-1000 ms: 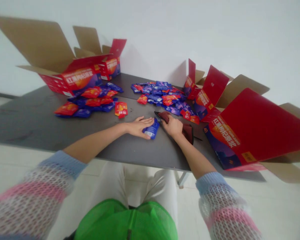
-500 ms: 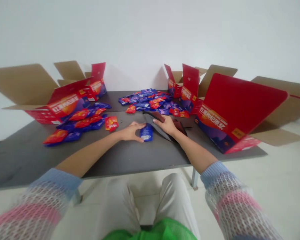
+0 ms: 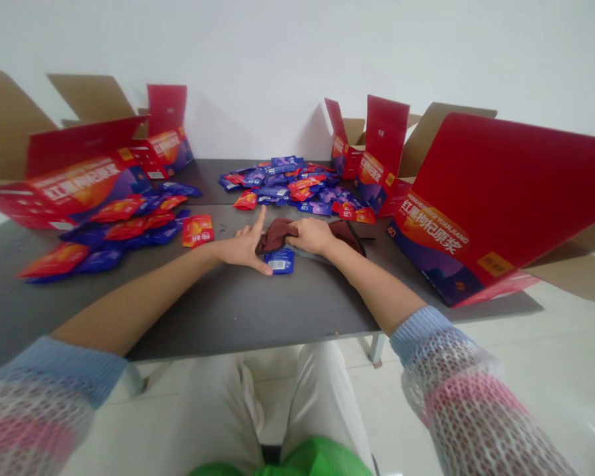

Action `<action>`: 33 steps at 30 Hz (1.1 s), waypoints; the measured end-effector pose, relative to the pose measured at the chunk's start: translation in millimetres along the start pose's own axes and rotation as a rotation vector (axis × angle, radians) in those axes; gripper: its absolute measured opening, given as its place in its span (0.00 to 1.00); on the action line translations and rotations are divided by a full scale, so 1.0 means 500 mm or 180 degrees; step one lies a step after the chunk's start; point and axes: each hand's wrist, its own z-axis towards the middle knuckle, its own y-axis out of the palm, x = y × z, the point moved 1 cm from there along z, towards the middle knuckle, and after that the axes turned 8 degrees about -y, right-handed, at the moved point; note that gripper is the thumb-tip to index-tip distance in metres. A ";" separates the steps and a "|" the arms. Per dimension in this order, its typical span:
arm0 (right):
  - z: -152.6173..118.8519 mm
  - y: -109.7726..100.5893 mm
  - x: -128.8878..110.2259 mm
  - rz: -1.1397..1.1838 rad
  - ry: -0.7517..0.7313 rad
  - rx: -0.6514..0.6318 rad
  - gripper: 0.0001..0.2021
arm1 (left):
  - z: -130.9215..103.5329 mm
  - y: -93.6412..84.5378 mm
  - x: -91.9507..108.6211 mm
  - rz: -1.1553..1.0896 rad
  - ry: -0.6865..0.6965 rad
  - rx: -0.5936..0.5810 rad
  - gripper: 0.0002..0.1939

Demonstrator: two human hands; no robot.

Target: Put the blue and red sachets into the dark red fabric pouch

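Observation:
My right hand [image 3: 311,237] is closed on a dark brown cloth [image 3: 279,233] with a grey underside, bunched over the table. Part of the cloth trails under my right forearm. Beneath its near edge lies a blue sachet [image 3: 280,263], partly covered. My left hand [image 3: 245,250] rests on the table just left of the sachet, thumb and fingers spread, the thumb close to or touching the sachet's edge. Left of that hand, an orange-red sachet [image 3: 198,231] lies flat by itself.
A heap of blue and red sachets [image 3: 287,185] lies at the back middle. Overlapping sachets [image 3: 114,231] are at the left. Open red cartons stand on both sides, the nearest being the large right carton [image 3: 426,244] and the left carton [image 3: 79,185]. The grey table [image 3: 258,311] ends before my knees.
My right hand has drawn the cloth leftward, partly over the blue sachet, and bunched it. My left hand has spread its fingers. The view has shifted slightly.

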 end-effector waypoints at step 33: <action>-0.009 0.003 0.040 0.0028 0.0480 0.0475 0.19 | 0.037 -0.006 -0.025 -0.0146 0.0528 -0.0143 0.74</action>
